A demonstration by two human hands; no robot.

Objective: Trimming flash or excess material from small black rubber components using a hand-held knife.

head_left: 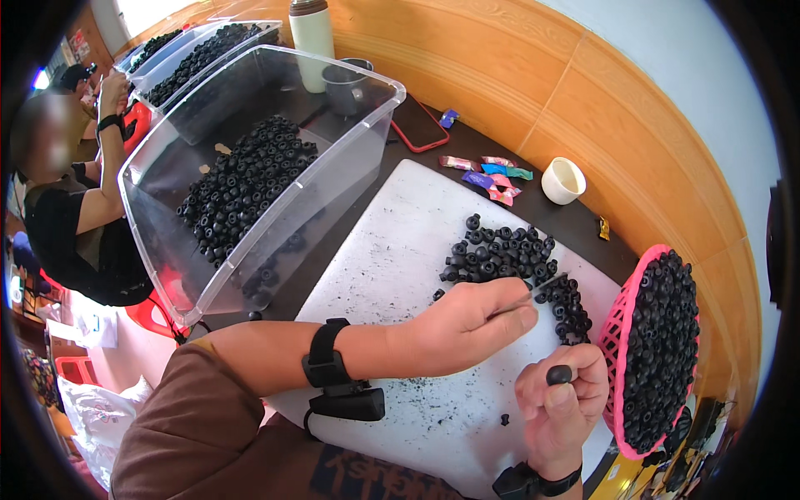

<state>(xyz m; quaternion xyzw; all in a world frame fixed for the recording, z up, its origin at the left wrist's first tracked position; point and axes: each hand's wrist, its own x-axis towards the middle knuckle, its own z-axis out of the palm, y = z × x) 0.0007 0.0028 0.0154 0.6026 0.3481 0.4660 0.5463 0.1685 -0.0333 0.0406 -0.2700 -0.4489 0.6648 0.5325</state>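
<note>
Fruits (497,257) lie far right on our board (367,258). Our left hand (454,332) grips a tool (547,285), our right hand (565,398) one fruit (559,375).

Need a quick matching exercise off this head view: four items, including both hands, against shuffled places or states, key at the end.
1. Pink basket
2. Pale cup
3. Left hand
4. Right hand

A. Holds a single dark round piece
B. Stands near the wrapped sweets, beyond the white board
C. Heaped with many dark round pieces
D. Grips a thin tool

Pairs: 1-C, 2-B, 3-D, 4-A
</note>
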